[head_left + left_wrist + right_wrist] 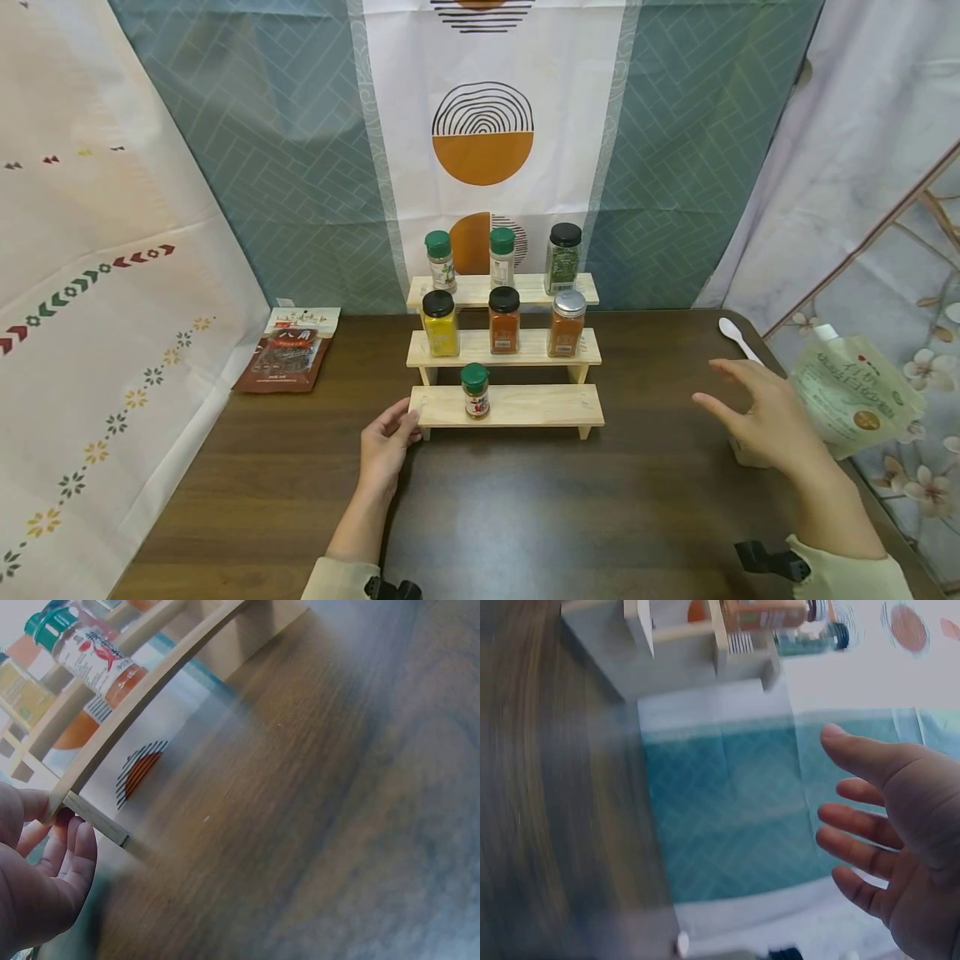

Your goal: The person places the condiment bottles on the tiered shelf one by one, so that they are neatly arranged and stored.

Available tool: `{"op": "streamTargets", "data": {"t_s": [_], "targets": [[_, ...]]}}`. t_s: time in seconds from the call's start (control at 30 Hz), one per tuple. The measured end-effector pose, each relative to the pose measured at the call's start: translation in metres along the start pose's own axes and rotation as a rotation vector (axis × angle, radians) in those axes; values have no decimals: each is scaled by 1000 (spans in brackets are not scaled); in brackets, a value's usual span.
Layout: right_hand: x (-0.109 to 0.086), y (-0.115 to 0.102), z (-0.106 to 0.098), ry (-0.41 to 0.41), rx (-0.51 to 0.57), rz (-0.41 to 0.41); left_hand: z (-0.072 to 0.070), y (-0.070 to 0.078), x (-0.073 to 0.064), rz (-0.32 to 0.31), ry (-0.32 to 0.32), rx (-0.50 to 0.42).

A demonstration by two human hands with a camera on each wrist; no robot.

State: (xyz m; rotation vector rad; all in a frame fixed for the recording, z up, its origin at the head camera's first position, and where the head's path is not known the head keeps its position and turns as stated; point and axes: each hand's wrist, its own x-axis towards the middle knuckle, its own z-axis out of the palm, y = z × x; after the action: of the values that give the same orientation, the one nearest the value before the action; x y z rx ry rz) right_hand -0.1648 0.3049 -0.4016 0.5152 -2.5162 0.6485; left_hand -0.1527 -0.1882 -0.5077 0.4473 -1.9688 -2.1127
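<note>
My left hand (386,446) grips the left end of the lowest step of a three-tier wooden rack (540,406), thumb above and fingers curled beneath in the left wrist view. On that step stands a small green-capped spice jar (476,392) with a reddish filling. The middle step carries a yellow spice jar (441,323) and two orange-red ones. Up top are two green-capped shakers (441,261) and a black-capped jar of green flakes (562,260). At the right, my right hand (776,417) hovers with fingers spread and nothing in it, beside a pale green spout pouch (858,392).
A white spoon (741,340) points up behind my right hand, and a beige object (746,456) shows partly beneath it. At the back left lies a brown packet (288,350). Cloth hangs around the back and sides of the dark wooden table (555,517).
</note>
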Motion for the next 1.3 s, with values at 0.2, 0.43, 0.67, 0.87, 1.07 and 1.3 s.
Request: {"op": "streamTargets", "data": {"t_s": [0.2,0.43,0.67,0.87,1.07,1.3], "targets": [[-15,25,-15,-74,-32,71,0,0,2,-14,-1,4],[-28,48,-26,-169,-86,117,0,0,2,-17,-9,0],[-39,65,-28,-341,-104,144,-2,2,1,-1,-17,12],[-47,74,-26,-348,-72,153,-2,1,0,4,-9,8],[-47,78,-22,-243,-99,109,-1,0,0,12,-11,7],[-41,69,-17,-213,-129,107,0,1,0,5,-8,9]]}}
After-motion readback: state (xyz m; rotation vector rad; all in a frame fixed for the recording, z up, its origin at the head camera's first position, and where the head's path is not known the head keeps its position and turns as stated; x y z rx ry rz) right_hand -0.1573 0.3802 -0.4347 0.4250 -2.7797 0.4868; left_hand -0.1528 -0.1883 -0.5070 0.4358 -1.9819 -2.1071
